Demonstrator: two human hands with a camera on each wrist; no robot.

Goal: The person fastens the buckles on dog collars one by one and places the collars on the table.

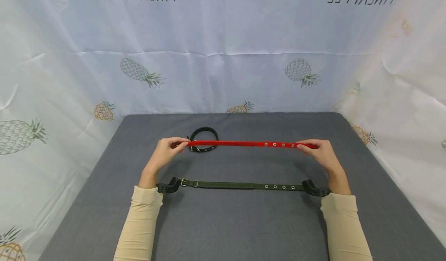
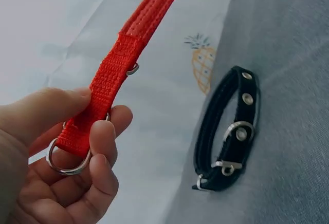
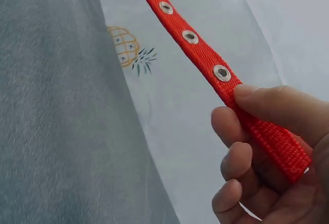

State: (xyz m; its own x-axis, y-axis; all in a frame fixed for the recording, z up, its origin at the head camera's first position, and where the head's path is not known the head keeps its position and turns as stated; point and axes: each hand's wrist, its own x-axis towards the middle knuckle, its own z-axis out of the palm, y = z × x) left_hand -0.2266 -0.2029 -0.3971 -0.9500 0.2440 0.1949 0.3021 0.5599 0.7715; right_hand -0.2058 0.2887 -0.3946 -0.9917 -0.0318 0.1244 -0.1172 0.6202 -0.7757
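Red collar (image 1: 240, 143) stretched straight above tabletop (image 1: 240, 226), held at both ends. Left hand (image 1: 166, 151): fingers pinching the ring end. Right hand (image 1: 322, 152): fingers pinching the tip just past the eyelets. Black collar (image 2: 237, 152), looped, on tabletop near red's left end; green collar (image 1: 224, 185) lies straight on the near side.

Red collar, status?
Left hand pinches ring end, right hand pinches eyelet end. Red collar held straight between them. Nothing seen blocking; black collar and green collar nearby.
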